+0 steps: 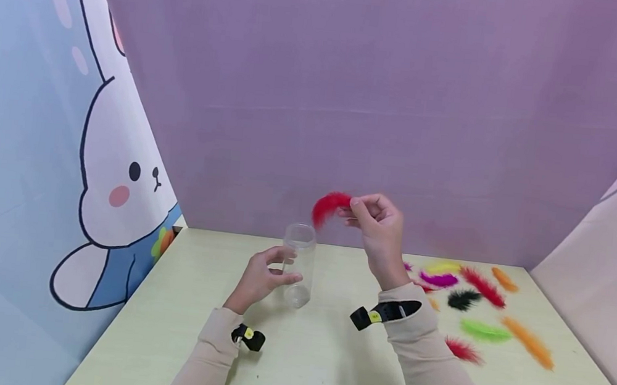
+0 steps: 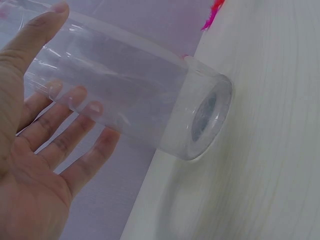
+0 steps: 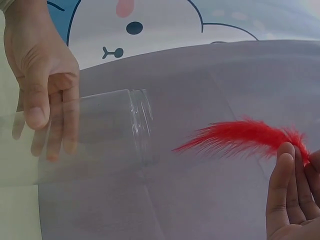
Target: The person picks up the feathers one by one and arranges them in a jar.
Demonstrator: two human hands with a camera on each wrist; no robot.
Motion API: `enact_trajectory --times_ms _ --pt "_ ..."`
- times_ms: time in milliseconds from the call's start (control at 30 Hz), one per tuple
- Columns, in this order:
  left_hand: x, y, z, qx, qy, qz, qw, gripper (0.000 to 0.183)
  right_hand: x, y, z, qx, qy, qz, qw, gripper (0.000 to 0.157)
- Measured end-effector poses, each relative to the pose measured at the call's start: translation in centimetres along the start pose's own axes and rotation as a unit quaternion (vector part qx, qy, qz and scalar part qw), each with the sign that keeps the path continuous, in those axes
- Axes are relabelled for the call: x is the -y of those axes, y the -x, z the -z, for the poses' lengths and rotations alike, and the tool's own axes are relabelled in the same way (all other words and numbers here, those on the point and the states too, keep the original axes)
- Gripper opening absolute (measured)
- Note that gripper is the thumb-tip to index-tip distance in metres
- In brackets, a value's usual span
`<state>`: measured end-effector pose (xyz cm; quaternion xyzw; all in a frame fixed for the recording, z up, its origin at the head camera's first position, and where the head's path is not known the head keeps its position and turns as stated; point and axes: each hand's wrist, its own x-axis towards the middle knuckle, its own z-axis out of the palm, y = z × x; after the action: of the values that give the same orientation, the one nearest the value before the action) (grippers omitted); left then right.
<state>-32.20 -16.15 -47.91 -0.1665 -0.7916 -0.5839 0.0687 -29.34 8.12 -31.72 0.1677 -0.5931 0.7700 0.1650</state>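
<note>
A clear, open-mouthed plastic jar point(image 1: 304, 266) stands upright at the middle of the table, nothing visible inside it. My left hand point(image 1: 267, 275) holds its side, thumb on one face and fingers on the other, as the left wrist view shows with the jar's base point(image 2: 210, 117) at the tabletop. Up and to the right of the mouth, my right hand point(image 1: 380, 227) pinches a red feather point(image 1: 331, 206) by one end between thumb and fingers. The feather's free tip points toward the jar's rim point(image 3: 141, 125) and is apart from it.
Several loose feathers lie on the right of the pale table point(image 1: 291, 370), among them an orange feather point(image 1: 529, 343), a lime green feather point(image 1: 486, 331), a black feather point(image 1: 463, 300) and a purple feather point(image 1: 438, 279). A purple cloth wall point(image 1: 351, 97) rises behind the table.
</note>
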Motion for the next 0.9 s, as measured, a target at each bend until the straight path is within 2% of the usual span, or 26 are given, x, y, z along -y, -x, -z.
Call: enact_trajectory --times_ms 267,733,900 --pt "-0.1 0.0 0.0 0.000 -0.001 0.004 1.0000 0.056 -0.4 0.3 -0.4 0.009 0.018 -0.004 1.000 0.014" --pt "-0.4 0.1 0.0 0.001 -0.005 0.014 0.9999 0.063 -2.3 0.5 -0.7 0.016 0.052 -0.034 0.998 0.016" --pt "-0.4 0.1 -0.1 -0.001 -0.003 0.013 0.9999 0.056 -3.0 0.5 -0.7 0.015 0.072 -0.050 0.996 0.020"
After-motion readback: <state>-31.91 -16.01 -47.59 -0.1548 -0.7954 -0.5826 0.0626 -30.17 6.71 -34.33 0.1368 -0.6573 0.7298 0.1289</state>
